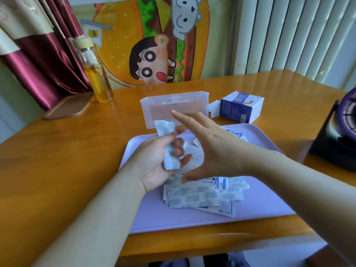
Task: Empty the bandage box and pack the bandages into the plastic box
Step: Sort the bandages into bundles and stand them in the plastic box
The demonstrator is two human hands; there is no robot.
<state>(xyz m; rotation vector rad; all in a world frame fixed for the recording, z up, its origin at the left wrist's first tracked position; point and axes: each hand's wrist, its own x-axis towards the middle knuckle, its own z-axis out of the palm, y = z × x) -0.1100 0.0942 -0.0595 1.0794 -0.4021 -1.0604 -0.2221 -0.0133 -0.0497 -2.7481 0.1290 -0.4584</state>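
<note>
My left hand (pixel 154 157) grips a bunch of white bandages (pixel 167 143) upright above the lilac tray (pixel 260 201). My right hand (pixel 208 143) hovers beside it with straight fingers, palm turned toward the bunch, holding nothing. A loose pile of bandages (pixel 202 195) lies on the tray below both hands, with more (pixel 236 132) behind my right hand. The clear plastic box (pixel 154 106) stands open just beyond the tray. The blue and white bandage box (pixel 240 108) lies on its side to the right of it, flap open.
A glass bottle (pixel 96 78) with yellow liquid stands at the back left next to a brown wooden tray (pixel 67 108). A dark purple fan (pixel 339 135) sits at the table's right edge. A cartoon cushion (pixel 150 41) leans behind the table.
</note>
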